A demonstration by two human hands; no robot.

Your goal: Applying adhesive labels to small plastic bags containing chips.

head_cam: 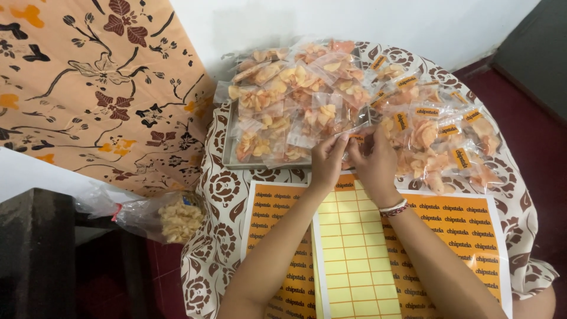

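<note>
Both hands, left hand (326, 158) and right hand (373, 159), pinch a small clear packet of chips (354, 133) and press an orange sticker (357, 138) onto it, above the sticker sheets (466, 227) on the cloth-covered bench (221, 189). Unlabelled packets fill the metal tray (229, 156); labelled packets (440, 139) pile at right. The sticker could crease or sit crooked if the slippery film shifts under the fingers.

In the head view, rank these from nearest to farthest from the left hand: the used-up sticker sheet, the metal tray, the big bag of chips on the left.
From the left hand:
1. Used-up sticker sheet, directly below the hand.
2. Metal tray, up-left, under unlabelled packets.
3. Big bag of chips, far left, off the table edge.
</note>
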